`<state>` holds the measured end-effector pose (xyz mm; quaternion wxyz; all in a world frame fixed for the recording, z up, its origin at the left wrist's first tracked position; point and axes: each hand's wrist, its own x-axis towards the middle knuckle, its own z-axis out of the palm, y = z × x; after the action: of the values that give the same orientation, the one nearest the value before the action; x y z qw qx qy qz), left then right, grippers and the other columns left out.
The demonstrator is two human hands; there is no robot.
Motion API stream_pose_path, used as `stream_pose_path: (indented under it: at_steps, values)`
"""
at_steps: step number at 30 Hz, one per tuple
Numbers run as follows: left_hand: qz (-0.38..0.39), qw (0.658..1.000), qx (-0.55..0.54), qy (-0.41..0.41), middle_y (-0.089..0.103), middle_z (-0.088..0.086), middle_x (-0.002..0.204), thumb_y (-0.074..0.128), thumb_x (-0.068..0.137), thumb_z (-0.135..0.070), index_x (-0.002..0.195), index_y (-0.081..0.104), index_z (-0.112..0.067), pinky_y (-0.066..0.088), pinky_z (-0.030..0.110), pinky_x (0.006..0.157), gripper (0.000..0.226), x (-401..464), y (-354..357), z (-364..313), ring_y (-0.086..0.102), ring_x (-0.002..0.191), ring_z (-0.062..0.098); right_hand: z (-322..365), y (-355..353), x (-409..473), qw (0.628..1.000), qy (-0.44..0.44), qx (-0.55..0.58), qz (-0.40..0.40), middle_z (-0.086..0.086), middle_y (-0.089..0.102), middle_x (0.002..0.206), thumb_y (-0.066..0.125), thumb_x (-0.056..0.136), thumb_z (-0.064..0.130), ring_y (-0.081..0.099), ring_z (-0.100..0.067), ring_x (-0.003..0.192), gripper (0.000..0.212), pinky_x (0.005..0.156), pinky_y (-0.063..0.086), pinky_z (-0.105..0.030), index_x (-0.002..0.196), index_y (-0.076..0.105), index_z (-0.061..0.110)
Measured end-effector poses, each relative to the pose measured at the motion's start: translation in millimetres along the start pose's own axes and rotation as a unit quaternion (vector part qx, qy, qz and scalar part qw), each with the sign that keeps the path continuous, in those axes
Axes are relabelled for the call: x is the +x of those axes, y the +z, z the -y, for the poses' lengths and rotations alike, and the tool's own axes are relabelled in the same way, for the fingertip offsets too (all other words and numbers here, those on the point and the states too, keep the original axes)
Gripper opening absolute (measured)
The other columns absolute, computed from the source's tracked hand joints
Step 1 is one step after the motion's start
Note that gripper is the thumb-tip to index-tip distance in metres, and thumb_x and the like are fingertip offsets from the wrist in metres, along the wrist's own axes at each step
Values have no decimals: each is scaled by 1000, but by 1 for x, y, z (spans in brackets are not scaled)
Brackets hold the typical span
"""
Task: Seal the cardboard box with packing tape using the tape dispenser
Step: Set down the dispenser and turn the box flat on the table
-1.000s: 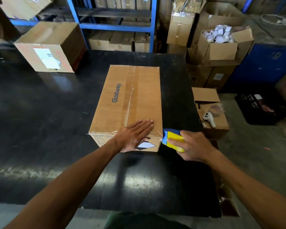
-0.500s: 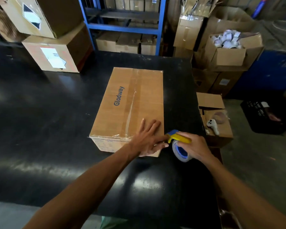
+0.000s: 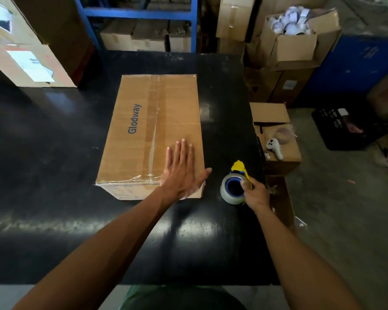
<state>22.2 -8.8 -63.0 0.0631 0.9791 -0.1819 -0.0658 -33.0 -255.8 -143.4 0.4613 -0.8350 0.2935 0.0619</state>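
Left hand (image 3: 181, 173) flat, fingers spread, pinning cardboard box (image 3: 152, 130) near corner for bracing. Right hand (image 3: 254, 193) just right of box, fingers wrapped around tape dispenser (image 3: 235, 184), off the desk (image 3: 54, 220).

A warehouse packing room: stacked cartons (image 3: 29, 52) and blue steel shelving (image 3: 139, 13) crowd behind the black packing table (image 3: 54, 142), concrete floor (image 3: 345, 220) beside it.

You stand at a glossy black table (image 3: 54, 220) that mirrors overhead light in soft patches. Behind it a blue rack (image 3: 139, 13) holds cartons low down. Stacked boxes (image 3: 27, 52) sit on the table's far left corner. To your right, open boxes (image 3: 296, 45) crowd a grey concrete floor (image 3: 345, 220), beside a black crate (image 3: 345, 130).
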Motion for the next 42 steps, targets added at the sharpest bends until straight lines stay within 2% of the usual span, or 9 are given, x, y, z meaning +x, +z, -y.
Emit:
stream_pose_path:
  at_steps: [4,6,12,16,21,28,32,37,42]
  values:
    - [-8,1000,29,-3,-16,19,164,2,92,-76,156,-8,-6,-3,55,123,96,-1,1,-1,-19,151,32,0,-1,5,999,16,-45,10,-9,72,112,60,94,42,62,-31,111,32,96,48,-40,120,69,25]
    - [-14,999,30,-4,-14,21,164,2,91,-77,156,-7,-3,-3,55,123,99,-2,0,-2,-17,151,33,11,-2,7,996,15,-91,8,-12,65,126,59,89,56,58,-34,118,53,98,47,-43,131,62,24]
    - [-40,986,-5,-163,-25,30,158,12,75,-92,152,-16,3,-15,61,117,126,-17,-13,-16,-27,147,42,125,-2,4,982,-156,-107,25,3,15,166,47,95,62,9,-21,152,71,121,15,-47,156,26,31]
    - [-6,969,-67,-237,-27,27,158,16,68,-97,152,-18,3,-15,67,114,135,-26,-14,-21,-30,146,40,199,21,13,923,-291,-235,87,5,-9,167,27,93,73,-15,-19,152,75,122,-5,-48,157,8,39]
    - [36,980,-44,-192,-25,23,160,16,65,-99,153,-17,0,-15,67,113,137,-30,-13,11,-28,148,37,211,72,14,808,-378,-425,153,1,-16,166,14,96,68,-20,-22,151,70,121,-10,-52,157,1,38]
    - [88,995,12,-47,-27,14,163,35,65,-98,155,-19,-8,-11,63,118,138,-38,-35,91,-30,147,30,206,101,-18,833,-288,-463,95,-9,-1,167,14,97,66,1,-34,151,71,119,-1,-56,158,3,32]
    - [159,979,-37,-125,-41,16,154,54,60,-92,151,-28,-10,-23,66,110,148,-19,-50,89,-42,139,39,222,82,-6,828,-319,-458,57,-14,25,156,20,96,66,24,-36,140,66,114,16,-51,154,23,34]
    - [114,969,-109,-188,-45,14,152,36,66,-97,152,-28,-12,-21,66,111,137,-12,-37,72,-44,137,38,208,81,11,868,-244,-423,92,-14,-19,165,10,92,73,-25,-31,149,78,119,-14,-54,157,-7,34]
    - [110,975,-92,-168,-40,9,156,17,76,-93,153,-26,-14,-19,59,116,118,-12,-42,106,-37,143,31,214,94,-7,880,-223,-410,93,-18,-23,162,10,96,68,-26,-34,148,74,117,-17,-57,158,-8,31]
